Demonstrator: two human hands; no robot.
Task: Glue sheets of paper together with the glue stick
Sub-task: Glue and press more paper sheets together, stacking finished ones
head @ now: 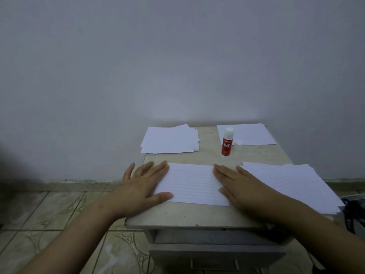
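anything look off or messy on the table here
The glue stick stands uncapped, its cap sitting beside it. The far-left paper stack is fanned unevenly and overhangs the table's left edge. Nothing looks spilled or torn.

lined sheet (192, 184): flat, table front | glue stick (226, 143): upright, uncapped, behind

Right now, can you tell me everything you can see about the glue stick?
The glue stick is a small tube with a red label printed in white letters and a white top and bottom. It looks like plastic. It stands upright and uncapped on the table, behind the lined sheet. Its white cap stands just to its right. No hand touches it; only the table does.
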